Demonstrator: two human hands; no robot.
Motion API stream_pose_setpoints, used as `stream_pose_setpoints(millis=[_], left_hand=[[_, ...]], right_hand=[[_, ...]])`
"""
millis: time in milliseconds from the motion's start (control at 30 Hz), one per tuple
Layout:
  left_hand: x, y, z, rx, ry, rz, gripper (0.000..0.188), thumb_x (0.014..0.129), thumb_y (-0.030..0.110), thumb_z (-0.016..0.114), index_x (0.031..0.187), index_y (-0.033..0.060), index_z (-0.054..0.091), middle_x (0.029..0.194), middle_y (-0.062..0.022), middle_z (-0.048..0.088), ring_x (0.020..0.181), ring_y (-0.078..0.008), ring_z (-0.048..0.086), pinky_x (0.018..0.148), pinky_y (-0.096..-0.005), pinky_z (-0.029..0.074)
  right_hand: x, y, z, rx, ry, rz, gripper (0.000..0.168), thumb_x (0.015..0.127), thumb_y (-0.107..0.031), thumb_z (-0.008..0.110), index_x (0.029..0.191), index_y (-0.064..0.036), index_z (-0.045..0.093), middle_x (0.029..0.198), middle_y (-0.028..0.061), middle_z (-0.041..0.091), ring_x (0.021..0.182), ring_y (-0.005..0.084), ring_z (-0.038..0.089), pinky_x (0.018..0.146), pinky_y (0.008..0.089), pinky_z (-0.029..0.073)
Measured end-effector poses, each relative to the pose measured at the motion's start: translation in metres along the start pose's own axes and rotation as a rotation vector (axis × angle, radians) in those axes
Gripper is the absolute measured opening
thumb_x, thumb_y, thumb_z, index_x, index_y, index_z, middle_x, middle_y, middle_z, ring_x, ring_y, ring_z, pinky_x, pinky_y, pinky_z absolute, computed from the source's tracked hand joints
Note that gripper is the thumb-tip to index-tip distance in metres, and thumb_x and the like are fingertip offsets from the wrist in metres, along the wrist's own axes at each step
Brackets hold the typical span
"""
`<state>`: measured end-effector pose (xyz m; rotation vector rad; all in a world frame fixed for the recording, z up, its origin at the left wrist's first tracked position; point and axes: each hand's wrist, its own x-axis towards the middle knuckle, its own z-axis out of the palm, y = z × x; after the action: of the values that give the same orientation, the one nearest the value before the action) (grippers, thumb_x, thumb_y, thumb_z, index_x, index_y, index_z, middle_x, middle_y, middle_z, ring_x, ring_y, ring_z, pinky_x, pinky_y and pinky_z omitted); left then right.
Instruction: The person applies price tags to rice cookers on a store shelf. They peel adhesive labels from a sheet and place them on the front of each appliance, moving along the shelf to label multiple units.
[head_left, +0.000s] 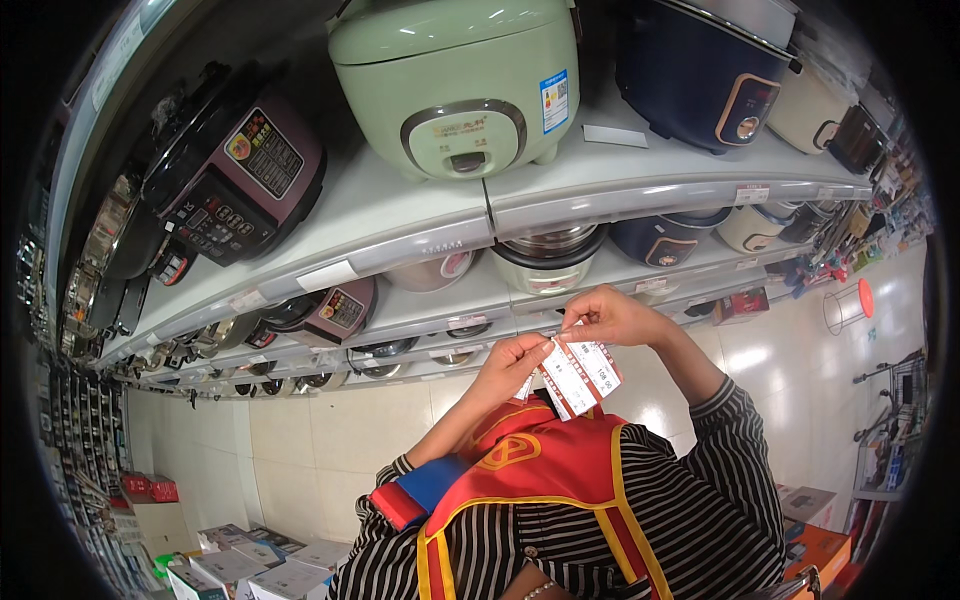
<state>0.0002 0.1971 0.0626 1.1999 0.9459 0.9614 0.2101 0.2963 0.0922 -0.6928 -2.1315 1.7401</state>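
Printed paper price tags with red bands hang fanned from my fingertips, in front of the red apron. My left hand pinches the tags at their upper left corner, and part of another tag shows below its fingers. My right hand has thumb and forefinger closed at the tags' top edge. Both hands almost meet there, below the shelf front. Beyond them, a pale green rice cooker stands on the upper shelf.
A purple pressure cooker and a dark blue cooker flank the green one. A blank white card lies between cookers. Lower shelves hold more cookers, including a cream one. Boxes are stacked behind at left; an orange-topped wire stand is at right.
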Motion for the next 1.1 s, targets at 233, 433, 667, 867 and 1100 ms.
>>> stream_pose_setpoints(millis=[233,433,667,867,1100], left_hand=[[0.004,-0.007,-0.004,0.053,0.002,0.01,0.025,0.1,0.018,0.053,0.094,-0.0018,0.067,0.079,0.0021,0.064,0.075,-0.0035,0.053,0.07,-0.0217,0.045],[0.004,-0.006,-0.001,0.048,0.0,0.009,0.025,0.1,0.018,0.053,0.095,-0.0021,0.066,0.08,0.0019,0.064,0.076,-0.0037,0.053,0.071,-0.0222,0.045],[0.003,-0.017,-0.003,-0.011,0.096,-0.019,0.024,0.1,0.019,0.054,0.095,-0.0007,0.067,0.081,0.0016,0.064,0.076,-0.0044,0.054,0.071,-0.0227,0.046],[0.0,-0.014,-0.005,-0.139,0.006,-0.066,0.016,0.096,0.013,0.06,0.1,-0.0006,0.068,0.09,-0.0006,0.068,0.083,-0.0053,0.059,0.078,-0.0234,0.048],[-0.001,-0.016,-0.006,-0.116,-0.07,-0.118,0.019,0.093,0.009,0.064,0.109,-0.0018,0.067,0.096,-0.0033,0.07,0.085,-0.0049,0.062,0.075,-0.0212,0.051]], right_hand=[[-0.004,0.0,0.0,0.281,-0.084,0.146,0.016,0.086,-0.013,0.074,0.09,0.002,0.07,0.074,-0.0014,0.063,0.067,0.0034,0.055,0.058,0.0207,0.044],[-0.007,-0.003,-0.005,0.111,-0.012,0.121,0.016,0.085,-0.012,0.075,0.088,0.003,0.07,0.071,-0.0006,0.063,0.064,0.0032,0.054,0.055,0.0211,0.043],[-0.008,-0.013,-0.004,0.217,0.008,0.11,0.019,0.085,-0.014,0.075,0.09,0.004,0.07,0.071,-0.0012,0.063,0.066,0.0025,0.054,0.055,0.0208,0.042],[-0.012,-0.01,-0.008,0.212,-0.012,0.18,0.022,0.087,-0.015,0.073,0.094,0.005,0.069,0.079,0.0005,0.067,0.071,0.0028,0.058,0.058,0.0217,0.046],[-0.013,-0.01,-0.015,0.104,0.052,0.115,0.023,0.085,-0.018,0.075,0.088,0.005,0.069,0.074,0.0014,0.066,0.068,0.0025,0.055,0.058,0.0223,0.045]])
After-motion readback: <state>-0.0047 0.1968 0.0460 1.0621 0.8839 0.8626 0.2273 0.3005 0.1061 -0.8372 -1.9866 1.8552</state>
